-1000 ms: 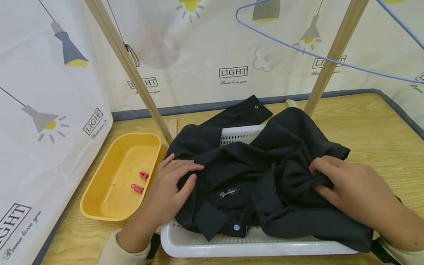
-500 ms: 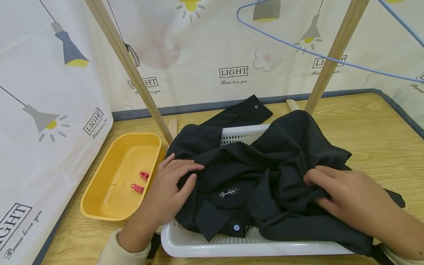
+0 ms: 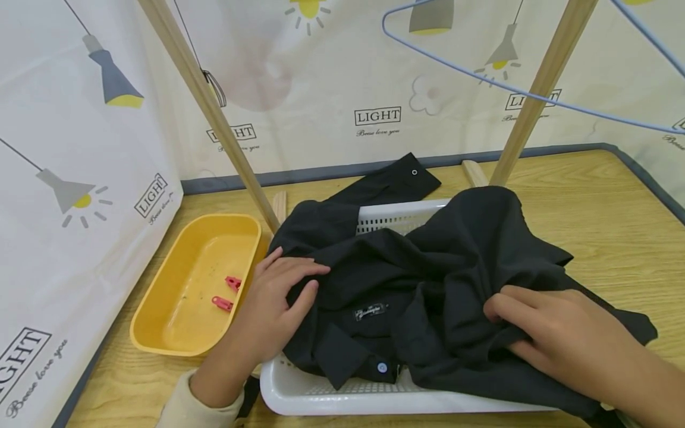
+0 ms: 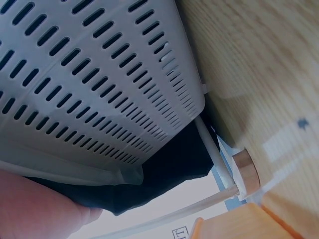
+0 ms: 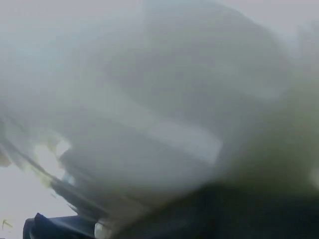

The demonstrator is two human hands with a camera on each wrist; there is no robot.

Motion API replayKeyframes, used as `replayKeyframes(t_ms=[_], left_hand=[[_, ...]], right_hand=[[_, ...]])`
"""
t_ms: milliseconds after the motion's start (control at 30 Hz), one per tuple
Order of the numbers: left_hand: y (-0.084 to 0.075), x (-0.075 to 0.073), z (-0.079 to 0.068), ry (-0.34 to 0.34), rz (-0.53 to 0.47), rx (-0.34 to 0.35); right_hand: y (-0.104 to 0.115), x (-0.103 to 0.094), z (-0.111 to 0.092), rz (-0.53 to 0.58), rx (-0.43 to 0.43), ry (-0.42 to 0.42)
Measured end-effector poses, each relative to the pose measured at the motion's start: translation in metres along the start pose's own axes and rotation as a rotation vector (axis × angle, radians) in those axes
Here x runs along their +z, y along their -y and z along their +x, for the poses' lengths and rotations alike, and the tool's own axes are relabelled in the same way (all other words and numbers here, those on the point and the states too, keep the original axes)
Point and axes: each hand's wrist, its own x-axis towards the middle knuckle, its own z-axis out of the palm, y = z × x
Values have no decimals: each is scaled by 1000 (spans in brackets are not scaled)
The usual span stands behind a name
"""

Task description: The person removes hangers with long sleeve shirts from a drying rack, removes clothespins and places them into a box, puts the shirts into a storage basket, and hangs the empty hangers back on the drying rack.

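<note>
A black collared shirt (image 3: 374, 261) lies bunched in a white perforated basket (image 3: 342, 404), its label and one pale button facing up. On the shirt's left side rests my left hand (image 3: 280, 294), with its index finger and thumb apart. My right hand (image 3: 551, 333) pinches a fold of the shirt on the right. In the left wrist view, the basket wall (image 4: 99, 74) fills the upper left, and part of my left hand (image 4: 40, 209) shows below it. The right wrist view is mostly blurred, with dark cloth (image 5: 249, 214) along the bottom.
A yellow tray (image 3: 182, 297) with red clothespins (image 3: 222, 304) stands left of the basket. Two wooden posts (image 3: 214, 113) rise behind. A blue hanger (image 3: 481, 78) hangs at the upper right. One sleeve (image 3: 382, 181) spills over the basket's far rim.
My right hand has shifted slightly left and toward me, drawing the shirt's right part with it. Some cloth now extends past the right hand. My left hand has stayed put.
</note>
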Motion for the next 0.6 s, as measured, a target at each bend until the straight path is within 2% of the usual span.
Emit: replayKeyframes(t_ms=[367, 600], left_hand=[[0, 0, 0, -6, 2, 4], [0, 1, 0, -5, 1, 2]], right_hand=[[7, -1, 1, 43, -45, -25], [3, 2, 2, 24, 3, 42]])
